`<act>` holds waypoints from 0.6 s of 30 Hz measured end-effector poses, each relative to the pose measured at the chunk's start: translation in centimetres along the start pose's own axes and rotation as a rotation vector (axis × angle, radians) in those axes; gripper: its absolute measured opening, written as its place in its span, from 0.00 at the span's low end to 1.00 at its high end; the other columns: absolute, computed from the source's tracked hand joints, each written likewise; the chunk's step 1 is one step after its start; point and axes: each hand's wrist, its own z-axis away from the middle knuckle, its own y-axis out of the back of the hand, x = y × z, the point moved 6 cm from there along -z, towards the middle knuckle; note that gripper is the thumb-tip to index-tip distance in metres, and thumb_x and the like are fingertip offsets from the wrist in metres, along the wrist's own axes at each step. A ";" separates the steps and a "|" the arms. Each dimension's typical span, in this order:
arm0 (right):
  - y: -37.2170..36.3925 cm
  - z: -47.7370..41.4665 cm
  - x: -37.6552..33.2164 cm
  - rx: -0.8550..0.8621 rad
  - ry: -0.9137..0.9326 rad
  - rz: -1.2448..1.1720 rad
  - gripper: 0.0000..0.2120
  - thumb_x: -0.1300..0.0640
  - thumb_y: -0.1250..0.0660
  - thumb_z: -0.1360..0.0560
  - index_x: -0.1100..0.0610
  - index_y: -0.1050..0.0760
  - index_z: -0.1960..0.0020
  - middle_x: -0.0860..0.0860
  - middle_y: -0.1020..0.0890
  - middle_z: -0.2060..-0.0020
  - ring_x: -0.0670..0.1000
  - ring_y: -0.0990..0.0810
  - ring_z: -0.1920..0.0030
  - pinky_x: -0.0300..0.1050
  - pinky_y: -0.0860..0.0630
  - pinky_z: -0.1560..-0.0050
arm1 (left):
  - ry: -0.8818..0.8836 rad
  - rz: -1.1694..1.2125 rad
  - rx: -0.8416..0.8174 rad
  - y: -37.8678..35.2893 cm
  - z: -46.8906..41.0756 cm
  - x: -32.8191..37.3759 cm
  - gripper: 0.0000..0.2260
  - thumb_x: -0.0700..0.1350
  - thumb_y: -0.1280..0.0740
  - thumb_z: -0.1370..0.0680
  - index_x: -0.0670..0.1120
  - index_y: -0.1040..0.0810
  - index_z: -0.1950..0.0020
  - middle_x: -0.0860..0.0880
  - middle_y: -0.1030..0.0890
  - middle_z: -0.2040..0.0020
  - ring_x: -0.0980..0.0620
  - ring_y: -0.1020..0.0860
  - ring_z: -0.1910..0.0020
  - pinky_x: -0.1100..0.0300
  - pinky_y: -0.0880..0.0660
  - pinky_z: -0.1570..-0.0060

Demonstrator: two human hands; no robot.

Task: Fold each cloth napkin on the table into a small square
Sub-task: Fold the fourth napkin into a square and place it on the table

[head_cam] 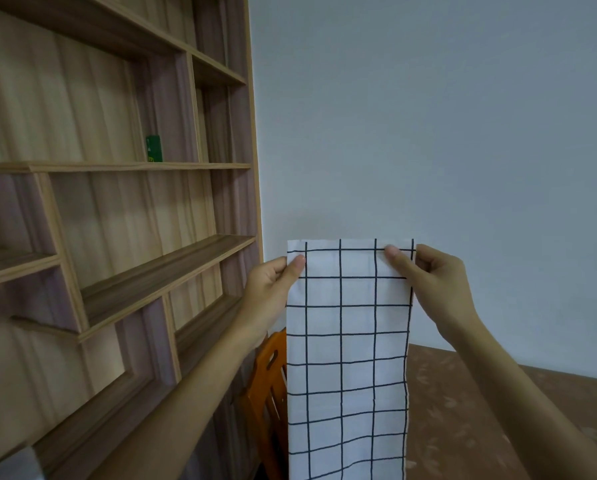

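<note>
A white cloth napkin (347,358) with a black grid pattern hangs in the air as a long vertical strip, its lower end running out of the frame's bottom. My left hand (273,282) pinches its top left corner with the thumb on the front. At the top right corner my right hand (432,275) pinches the cloth the same way. Both hands hold the top edge level, in front of the pale wall.
A brown table (480,410) with a faint leaf pattern lies at the lower right, behind the cloth. An orange chair (269,382) stands to the left of the napkin. Wooden shelves (117,237) fill the left side, with a small green box (153,148) on one.
</note>
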 end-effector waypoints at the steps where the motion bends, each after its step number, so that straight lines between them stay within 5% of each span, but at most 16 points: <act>1: -0.3 0.0 -0.2 -0.050 -0.009 0.005 0.25 0.49 0.28 0.25 0.52 0.37 0.74 0.43 0.40 0.76 0.43 0.41 0.75 0.33 0.43 0.74 | -0.014 -0.007 0.010 0.3 0.0 0.0 0.18 0.56 0.35 0.19 0.42 0.16 0.47 0.41 0.15 0.51 0.41 0.17 0.50 0.51 0.22 0.44; 4: -1.7 0.6 -0.5 -0.266 -0.031 0.017 0.13 0.52 0.28 0.25 0.52 0.24 0.67 0.41 0.32 0.76 0.42 0.33 0.75 0.31 0.35 0.68 | -0.066 -0.023 0.032 1.4 -0.2 0.4 0.33 0.66 0.34 0.25 0.34 0.21 0.47 0.45 0.23 0.55 0.47 0.26 0.54 0.51 0.29 0.48; 7: -2.4 0.8 -0.2 -0.328 -0.013 0.004 0.12 0.60 0.28 0.25 0.50 0.19 0.66 0.40 0.23 0.77 0.39 0.23 0.72 0.31 0.29 0.63 | -0.109 -0.043 0.020 2.1 -0.4 1.1 0.36 0.68 0.33 0.26 0.32 0.23 0.47 0.46 0.24 0.55 0.48 0.26 0.53 0.51 0.30 0.49; 10: -2.5 0.3 0.3 -0.267 0.034 -0.010 0.16 0.59 0.27 0.26 0.43 0.17 0.68 0.41 0.26 0.75 0.47 0.25 0.67 0.40 0.29 0.59 | -0.084 -0.119 -0.062 2.5 -0.2 1.1 0.24 0.57 0.29 0.25 0.38 0.19 0.42 0.47 0.15 0.51 0.49 0.17 0.49 0.52 0.23 0.43; 14: -2.2 -0.3 0.0 -0.259 0.098 -0.024 0.11 0.67 0.29 0.25 0.51 0.15 0.54 0.44 0.14 0.62 0.46 0.19 0.57 0.38 0.25 0.53 | -0.065 -0.192 -0.138 3.5 -0.1 0.6 0.09 0.42 0.30 0.21 0.41 0.18 0.42 0.41 0.13 0.50 0.40 0.15 0.51 0.47 0.17 0.50; 18: -2.2 -0.7 -0.7 -0.286 0.142 -0.007 0.22 0.77 0.37 0.26 0.53 0.15 0.53 0.45 0.12 0.53 0.46 0.15 0.49 0.35 0.21 0.49 | -0.069 -0.142 -0.123 4.3 0.1 1.5 0.10 0.35 0.35 0.19 0.44 0.17 0.43 0.44 0.13 0.50 0.47 0.14 0.56 0.61 0.18 0.59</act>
